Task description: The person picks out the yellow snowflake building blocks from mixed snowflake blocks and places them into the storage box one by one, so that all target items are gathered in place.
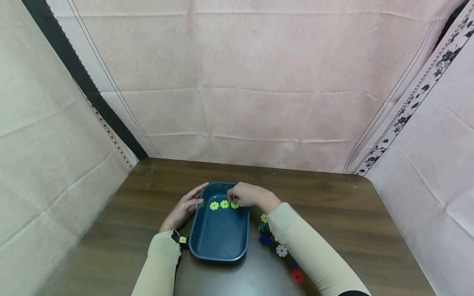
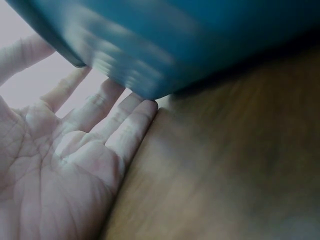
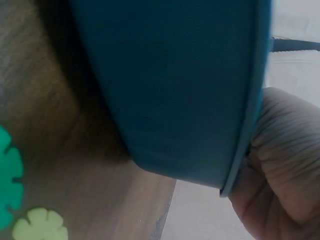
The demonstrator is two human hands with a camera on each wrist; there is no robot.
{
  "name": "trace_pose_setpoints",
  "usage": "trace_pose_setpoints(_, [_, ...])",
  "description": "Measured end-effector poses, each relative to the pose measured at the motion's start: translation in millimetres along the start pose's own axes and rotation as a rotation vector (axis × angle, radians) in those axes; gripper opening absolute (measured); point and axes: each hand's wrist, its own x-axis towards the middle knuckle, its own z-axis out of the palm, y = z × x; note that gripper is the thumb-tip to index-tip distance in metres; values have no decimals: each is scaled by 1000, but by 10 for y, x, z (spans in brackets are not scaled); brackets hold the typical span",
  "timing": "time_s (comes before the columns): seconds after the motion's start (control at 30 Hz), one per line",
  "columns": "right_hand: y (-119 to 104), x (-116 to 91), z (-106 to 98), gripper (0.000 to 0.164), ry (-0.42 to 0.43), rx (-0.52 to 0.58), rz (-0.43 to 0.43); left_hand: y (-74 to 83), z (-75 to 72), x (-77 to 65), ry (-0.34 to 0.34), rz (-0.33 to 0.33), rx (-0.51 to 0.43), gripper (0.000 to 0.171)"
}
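A blue rectangular tray [image 1: 219, 253] sits on the table. Inside, near its far end, yellow flower-shaped discs [image 1: 214, 205] lie in a row, with a dark green disc [image 1: 201, 204] at the left end. My left hand [image 1: 186, 207] rests against the tray's far left side; in the left wrist view its fingers [image 2: 100, 107] stretch straight along the outer wall. Over the far right corner, my right hand [image 1: 247, 195] reaches in with curled fingers and pinches the rightmost yellow disc [image 1: 235, 205], partly covering it. In the right wrist view the tray's wall hides the fingertips.
Right of the tray, several loose flower-shaped discs lie on the table [image 1: 333, 213]: yellow [image 1: 264, 218], green [image 1: 261, 227], blue [image 1: 264, 240], white [image 1: 281, 250] and red [image 1: 296, 277]. The right sleeve [image 1: 311, 246] overhangs some. Pale cloth [image 1: 252, 82] walls the table at the back and sides.
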Motion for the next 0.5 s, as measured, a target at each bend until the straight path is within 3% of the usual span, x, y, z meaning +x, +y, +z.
trace_pose_setpoints(0.27, [9,39,69,17,-21,-31,38,-12,4,-1,0,-1,-8,54])
trace_pose_setpoints(0.5, [40,30,73,14,7,13,-4,-10,-5,4,-4,5,-16,54])
